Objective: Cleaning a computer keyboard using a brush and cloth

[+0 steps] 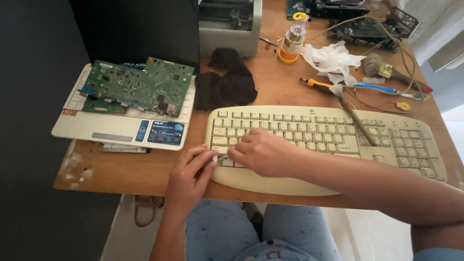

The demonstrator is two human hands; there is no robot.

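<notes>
Keyboard on desk edge, both hands at its bottom-left keys, left hand & right hand fingers pinched together

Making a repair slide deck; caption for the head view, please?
Both hands, left hand and right hand, work at the lower-left keys of a cream keyboard on a cluttered wooden desk.

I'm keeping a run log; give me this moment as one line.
left hand: at keyboard bottom-left corner | right hand: on left keys | brush: lying on keyboard | circuit board: on laptop

The right hand hides several keys of the keyboard.
</notes>
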